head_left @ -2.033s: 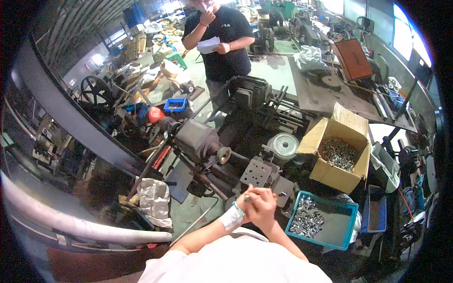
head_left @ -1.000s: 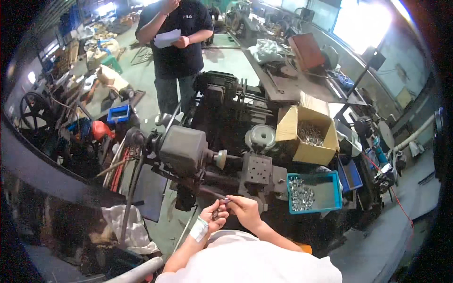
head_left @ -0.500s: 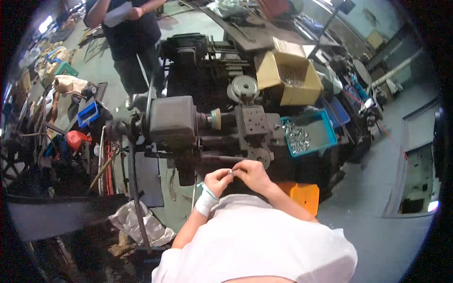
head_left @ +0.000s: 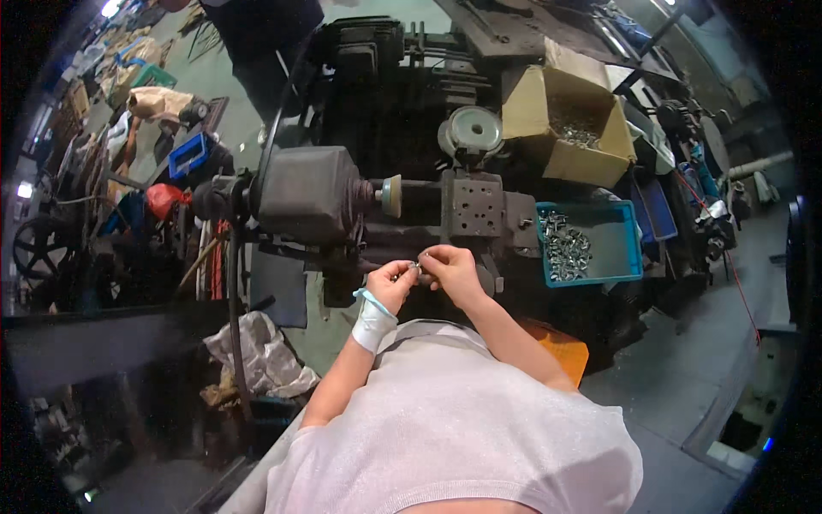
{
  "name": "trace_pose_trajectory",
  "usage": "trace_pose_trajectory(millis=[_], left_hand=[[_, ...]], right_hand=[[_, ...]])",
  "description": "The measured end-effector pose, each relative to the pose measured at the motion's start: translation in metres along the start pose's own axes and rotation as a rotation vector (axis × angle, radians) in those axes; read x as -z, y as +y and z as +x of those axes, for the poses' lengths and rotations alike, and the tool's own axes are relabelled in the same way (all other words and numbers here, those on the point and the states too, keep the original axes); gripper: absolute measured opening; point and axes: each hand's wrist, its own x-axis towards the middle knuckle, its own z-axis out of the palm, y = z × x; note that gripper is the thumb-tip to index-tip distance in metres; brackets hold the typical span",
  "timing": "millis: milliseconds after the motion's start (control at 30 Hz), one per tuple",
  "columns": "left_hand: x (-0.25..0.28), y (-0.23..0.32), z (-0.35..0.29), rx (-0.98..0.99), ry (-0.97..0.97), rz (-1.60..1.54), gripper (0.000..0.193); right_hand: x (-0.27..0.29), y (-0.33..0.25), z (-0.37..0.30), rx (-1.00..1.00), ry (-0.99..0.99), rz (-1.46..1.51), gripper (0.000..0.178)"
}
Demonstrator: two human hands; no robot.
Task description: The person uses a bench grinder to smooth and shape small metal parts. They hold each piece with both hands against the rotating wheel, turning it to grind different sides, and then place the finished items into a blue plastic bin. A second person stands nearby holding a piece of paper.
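Close together in front of the machine, my two hands meet at a small shiny metal part [head_left: 413, 266]. My left hand [head_left: 390, 287], with a white wrap and pale blue band at the wrist, pinches it between thumb and fingers. My right hand [head_left: 452, 272] has its thumb and fingertips pinched beside the part; what they hold, if anything, is too small to make out. Beyond the hands stands a dark lathe-like machine [head_left: 308, 195] with a pale-rimmed wheel [head_left: 391, 197] on its spindle and a block with holes [head_left: 477, 206].
A teal tray [head_left: 612, 244] of small shiny metal parts sits right of the machine, with an open cardboard box [head_left: 591, 167] of parts behind it. An orange stool or bin [head_left: 561, 351] is beside my right arm. A person [head_left: 257, 51] stands at the far left.
The view has tilted down and shifted, so the machine and tray appear higher or nearer. My hands stay together at the small metal part, the right fingers slightly more apart from the left.
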Motion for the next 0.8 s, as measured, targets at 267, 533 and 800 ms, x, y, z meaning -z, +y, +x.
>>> trace_pose_trajectory(millis=[267,533,800], left_hand=[[-0.006,-0.001,0.034,0.088,0.116,0.029,0.015],[0.003,-0.021,0.076,0.23,0.048,-0.129,0.015],[-0.003,-0.021,0.093,0.164,0.129,-0.301,0.015]], right_hand=[[0.0,0.004,0.05,0.047,0.028,-0.184,0.016],[-0.002,0.013,0.09,0.049,0.129,-0.298,0.018],[-0.004,0.028,0.115,0.164,0.231,-0.441,0.015]])
